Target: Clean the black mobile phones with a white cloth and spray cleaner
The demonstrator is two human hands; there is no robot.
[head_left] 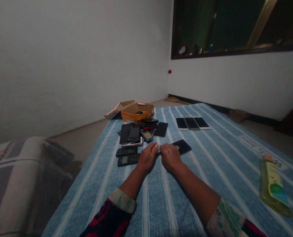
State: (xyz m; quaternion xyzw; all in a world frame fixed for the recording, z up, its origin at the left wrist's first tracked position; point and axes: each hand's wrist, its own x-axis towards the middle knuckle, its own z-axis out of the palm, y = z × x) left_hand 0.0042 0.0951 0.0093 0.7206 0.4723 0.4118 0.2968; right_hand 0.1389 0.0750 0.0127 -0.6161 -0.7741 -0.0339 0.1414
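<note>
Both my hands meet over a blue striped sheet (210, 154). My left hand (147, 156) and my right hand (170, 156) pinch a small pale object (158, 149) between their fingertips; it is too small to name. A dark phone (182, 146) lies just beyond my right hand. Two small keypad phones (128, 155) lie beside my left hand. A heap of dark phones (138, 131) sits further back.
Three smartphones (192, 123) lie in a row at the back right. An orange box (137, 112) and cardboard lid (118, 109) stand behind the heap. A green-yellow packet (274, 184) lies at the right. Folded bedding (25, 184) is at the left. White walls and a window are behind.
</note>
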